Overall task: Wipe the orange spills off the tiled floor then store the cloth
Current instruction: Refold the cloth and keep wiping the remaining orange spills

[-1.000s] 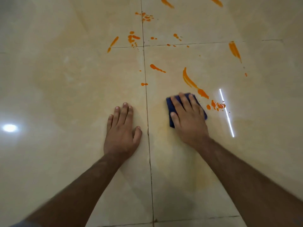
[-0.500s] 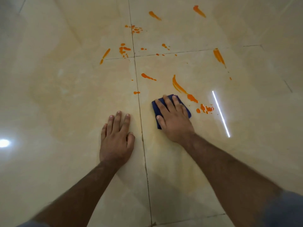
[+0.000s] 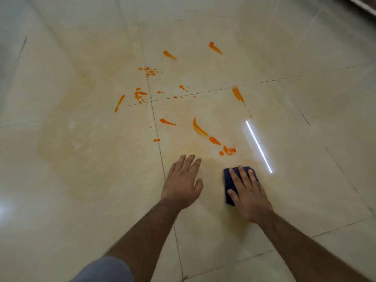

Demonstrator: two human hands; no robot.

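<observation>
A dark blue cloth [image 3: 229, 183] lies flat on the cream tiled floor [image 3: 81, 180], mostly hidden under my right hand [image 3: 247, 193], which presses on it with straight fingers. My left hand [image 3: 183, 182] is flat and spread, just left of the cloth, with its fingers straight. Orange spills lie beyond both hands: a curved streak [image 3: 198, 128], a cluster of blobs [image 3: 227, 150] just ahead of the cloth, and several streaks and spatters farther away [image 3: 140, 94]. A pale orange film covers the tiles around my hands.
Dark grout lines [image 3: 160, 151] cross the floor. A bright strip of reflected light [image 3: 258, 146] lies right of the cloth. A dark edge [image 3: 364, 3] shows at the top right corner.
My right hand has pulled the cloth back towards me and away from the orange streak. My left hand has moved right across the grout line. The view has pulled back.
</observation>
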